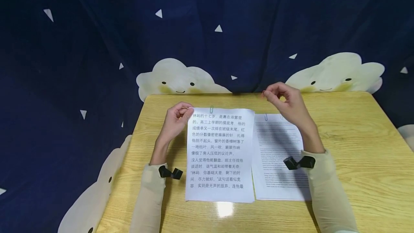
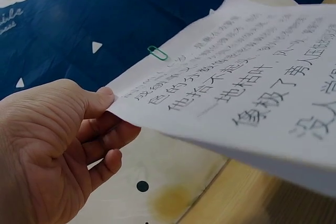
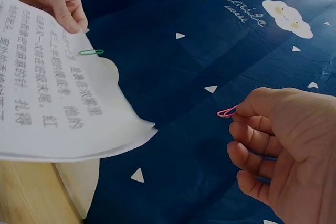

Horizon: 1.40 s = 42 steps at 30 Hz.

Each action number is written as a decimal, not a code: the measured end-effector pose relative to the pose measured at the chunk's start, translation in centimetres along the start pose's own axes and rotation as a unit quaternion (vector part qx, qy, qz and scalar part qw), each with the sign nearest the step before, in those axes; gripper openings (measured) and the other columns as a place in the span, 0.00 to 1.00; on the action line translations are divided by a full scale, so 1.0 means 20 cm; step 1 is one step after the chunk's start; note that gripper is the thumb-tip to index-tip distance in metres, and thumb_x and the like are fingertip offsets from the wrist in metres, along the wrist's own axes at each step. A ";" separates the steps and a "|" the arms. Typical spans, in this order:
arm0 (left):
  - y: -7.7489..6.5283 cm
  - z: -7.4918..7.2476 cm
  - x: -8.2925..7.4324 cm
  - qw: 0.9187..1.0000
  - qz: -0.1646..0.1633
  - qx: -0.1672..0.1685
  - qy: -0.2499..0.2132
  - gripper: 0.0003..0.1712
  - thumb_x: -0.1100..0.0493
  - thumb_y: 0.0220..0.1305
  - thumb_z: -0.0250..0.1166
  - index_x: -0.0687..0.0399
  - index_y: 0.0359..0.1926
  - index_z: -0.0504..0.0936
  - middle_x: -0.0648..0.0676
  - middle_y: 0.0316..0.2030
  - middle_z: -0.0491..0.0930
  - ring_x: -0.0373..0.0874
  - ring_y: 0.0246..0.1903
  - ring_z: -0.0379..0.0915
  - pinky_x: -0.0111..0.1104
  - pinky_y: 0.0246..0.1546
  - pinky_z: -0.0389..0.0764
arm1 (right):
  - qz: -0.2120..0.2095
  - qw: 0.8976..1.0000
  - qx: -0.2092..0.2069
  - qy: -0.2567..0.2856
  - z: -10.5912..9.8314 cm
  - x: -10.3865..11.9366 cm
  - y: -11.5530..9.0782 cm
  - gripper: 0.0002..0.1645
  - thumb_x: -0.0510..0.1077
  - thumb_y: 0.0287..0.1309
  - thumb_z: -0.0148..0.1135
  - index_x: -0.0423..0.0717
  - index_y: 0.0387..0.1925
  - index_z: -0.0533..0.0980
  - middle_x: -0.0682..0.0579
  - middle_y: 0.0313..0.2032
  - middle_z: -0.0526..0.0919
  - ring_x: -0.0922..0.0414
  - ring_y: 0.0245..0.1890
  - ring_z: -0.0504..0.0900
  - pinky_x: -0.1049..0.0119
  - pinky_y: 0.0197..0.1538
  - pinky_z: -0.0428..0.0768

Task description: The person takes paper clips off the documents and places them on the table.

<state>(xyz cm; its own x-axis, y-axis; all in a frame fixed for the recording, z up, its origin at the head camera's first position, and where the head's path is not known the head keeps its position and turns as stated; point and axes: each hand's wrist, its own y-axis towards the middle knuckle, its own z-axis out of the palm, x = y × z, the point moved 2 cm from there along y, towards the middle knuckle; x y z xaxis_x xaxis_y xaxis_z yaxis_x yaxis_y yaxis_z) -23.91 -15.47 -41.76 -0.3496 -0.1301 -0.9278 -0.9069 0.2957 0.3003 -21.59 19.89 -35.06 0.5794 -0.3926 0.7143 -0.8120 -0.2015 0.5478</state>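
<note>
My left hand (image 1: 176,122) pinches the top left corner of a stack of printed sheets (image 1: 220,150) between thumb and fingers. Its top edge is lifted off the table, and a green paper clip (image 2: 157,53) sits on that edge. Up and to the right, my right hand (image 1: 288,101) pinches a pink paper clip (image 3: 227,112) between thumb and forefinger. In the right wrist view the pink clip is apart from the sheets, a short way off their top right corner. Large Chinese characters cover the front sheet.
Right of the held sheets, a second stack of printed paper (image 1: 281,161) in small type lies on the wooden table (image 1: 362,161). A blue paper clip (image 1: 266,117) is on its top edge. Behind the table hangs a dark blue curtain (image 1: 200,39) with clouds and triangles.
</note>
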 end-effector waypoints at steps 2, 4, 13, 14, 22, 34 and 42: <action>0.00 0.00 -0.01 1.000 0.007 -0.001 0.005 0.09 0.69 0.68 0.59 0.72 0.46 0.77 0.70 0.23 0.77 0.42 0.21 0.63 0.30 0.31 0.66 | 0.001 1.000 -0.002 0.000 -0.01 0.00 0.00 0.03 0.29 0.62 0.59 0.30 0.36 0.78 0.46 0.31 0.82 0.58 0.28 0.71 0.69 0.31 0.68; 0.00 -0.01 -0.01 1.000 0.011 -0.001 0.004 0.09 0.69 0.68 0.59 0.73 0.46 0.77 0.70 0.23 0.78 0.43 0.22 0.64 0.32 0.33 0.66 | 0.003 1.000 -0.001 -0.001 -0.02 0.00 0.00 0.03 0.29 0.62 0.59 0.30 0.35 0.78 0.46 0.31 0.82 0.57 0.28 0.71 0.69 0.31 0.68; 0.00 -0.02 -0.01 1.000 0.012 -0.015 -0.014 0.09 0.70 0.67 0.59 0.74 0.45 0.77 0.70 0.27 0.80 0.51 0.22 0.66 0.29 0.31 0.67 | 0.019 1.000 0.011 -0.007 -0.04 -0.01 -0.03 0.03 0.31 0.63 0.59 0.34 0.36 0.78 0.47 0.31 0.82 0.56 0.28 0.71 0.68 0.31 0.68; 0.00 -0.02 -0.01 1.000 0.012 -0.017 -0.013 0.09 0.70 0.67 0.59 0.74 0.45 0.77 0.70 0.27 0.81 0.52 0.23 0.66 0.29 0.31 0.67 | 0.021 1.000 0.012 -0.008 -0.04 -0.01 -0.03 0.03 0.31 0.64 0.59 0.34 0.36 0.78 0.47 0.32 0.82 0.56 0.28 0.71 0.68 0.31 0.68; 0.00 -0.03 0.01 1.000 0.013 -0.025 -0.008 0.09 0.69 0.67 0.59 0.72 0.46 0.77 0.69 0.28 0.82 0.44 0.22 0.66 0.29 0.29 0.67 | 0.023 1.000 0.013 -0.012 -0.08 -0.03 -0.04 0.04 0.32 0.64 0.58 0.37 0.37 0.79 0.47 0.34 0.82 0.55 0.29 0.71 0.69 0.32 0.69; 0.00 -0.02 0.03 1.000 0.013 -0.023 -0.014 0.10 0.68 0.68 0.59 0.72 0.46 0.77 0.69 0.26 0.80 0.41 0.21 0.64 0.28 0.28 0.65 | 0.006 1.000 0.016 0.004 -0.11 -0.07 -0.05 0.04 0.31 0.64 0.58 0.36 0.36 0.79 0.47 0.32 0.82 0.56 0.27 0.71 0.69 0.30 0.69; 0.00 -0.02 0.04 0.999 0.020 -0.023 -0.013 0.09 0.68 0.68 0.60 0.72 0.44 0.77 0.69 0.24 0.79 0.39 0.20 0.61 0.27 0.26 0.64 | 0.001 1.000 0.017 0.005 -0.10 -0.08 -0.05 0.04 0.30 0.63 0.58 0.35 0.35 0.78 0.47 0.32 0.82 0.56 0.27 0.72 0.70 0.30 0.70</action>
<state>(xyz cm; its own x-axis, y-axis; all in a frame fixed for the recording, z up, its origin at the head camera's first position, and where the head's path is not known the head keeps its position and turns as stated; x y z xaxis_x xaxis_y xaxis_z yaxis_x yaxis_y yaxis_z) -24.27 -15.94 -42.36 -0.3803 -0.0944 -0.9200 -0.9021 0.2571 0.3465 -21.55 22.62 -35.88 0.5784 -0.3847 0.7194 -0.8149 -0.2314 0.5314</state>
